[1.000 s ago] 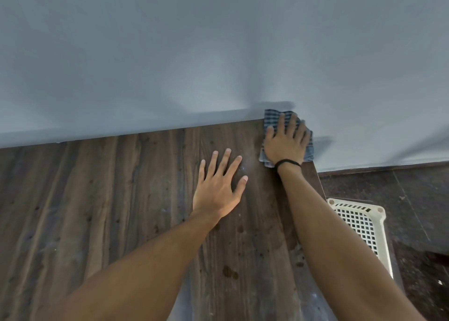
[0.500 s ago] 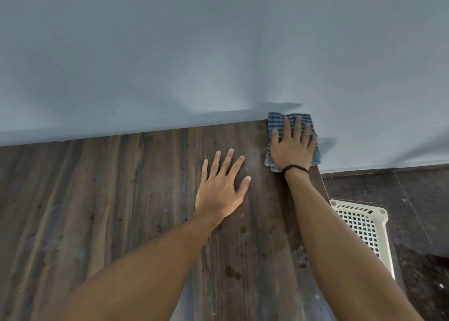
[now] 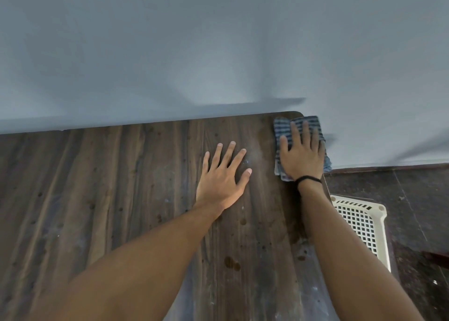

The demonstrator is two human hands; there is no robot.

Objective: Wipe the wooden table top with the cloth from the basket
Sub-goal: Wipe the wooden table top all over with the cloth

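A dark wooden table top with spots and pale smears fills the lower left. A folded blue checked cloth lies at the table's far right corner, partly hanging past the right edge. My right hand presses flat on the cloth with straight fingers and covers most of it. My left hand rests flat on the bare wood, fingers spread, just left of the cloth. A white plastic basket stands on the floor right of the table.
A plain grey-blue wall runs along the table's far edge. Dark stone floor lies to the right, below the table's right edge. Brown stains mark the wood between my forearms.
My right hand has slid the cloth to the right, from the far corner towards and partly over the table's right edge. My left hand has stayed flat in about the same place.
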